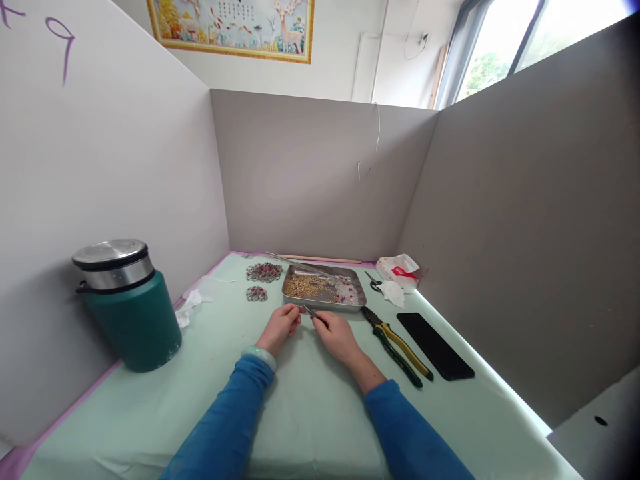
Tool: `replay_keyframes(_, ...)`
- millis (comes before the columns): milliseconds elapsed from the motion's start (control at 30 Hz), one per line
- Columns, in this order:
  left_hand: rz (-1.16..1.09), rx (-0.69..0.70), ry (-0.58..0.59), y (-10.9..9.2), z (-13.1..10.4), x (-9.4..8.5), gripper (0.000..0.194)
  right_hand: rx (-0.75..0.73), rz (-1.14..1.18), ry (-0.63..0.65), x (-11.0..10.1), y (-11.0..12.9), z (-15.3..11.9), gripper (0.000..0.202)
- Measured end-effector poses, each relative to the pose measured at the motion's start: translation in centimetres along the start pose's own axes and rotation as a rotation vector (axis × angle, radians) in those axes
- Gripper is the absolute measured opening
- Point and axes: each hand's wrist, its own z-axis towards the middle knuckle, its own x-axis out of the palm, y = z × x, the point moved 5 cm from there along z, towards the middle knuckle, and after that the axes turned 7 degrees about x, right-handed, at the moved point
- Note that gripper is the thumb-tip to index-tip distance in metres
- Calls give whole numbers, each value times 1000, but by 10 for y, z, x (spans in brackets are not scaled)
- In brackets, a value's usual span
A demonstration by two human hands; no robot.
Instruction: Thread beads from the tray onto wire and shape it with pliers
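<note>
My right hand is closed on a small dark tool, probably pliers or tweezers, whose tip points toward my left hand. With its fingers pinched together, my left hand meets the tool's tip; whatever lies between the fingers is too small to make out. Both hands are just in front of a metal tray that holds gold beads on its left and clear and reddish beads on its right. Left of the tray lie two piles of red and silver pieces, a larger one and a smaller one.
Large green-and-yellow pliers and a black phone-like slab lie at the right. Behind them are scissors, a white tissue and a plastic bag. A green flask stands left, near crumpled tissue. Grey partitions enclose the table.
</note>
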Motion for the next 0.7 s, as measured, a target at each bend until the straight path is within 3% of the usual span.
replay_keyframes(700,-158,-73,134,7,-1,8,23,-61,-40,-52,0,2,-2,23)
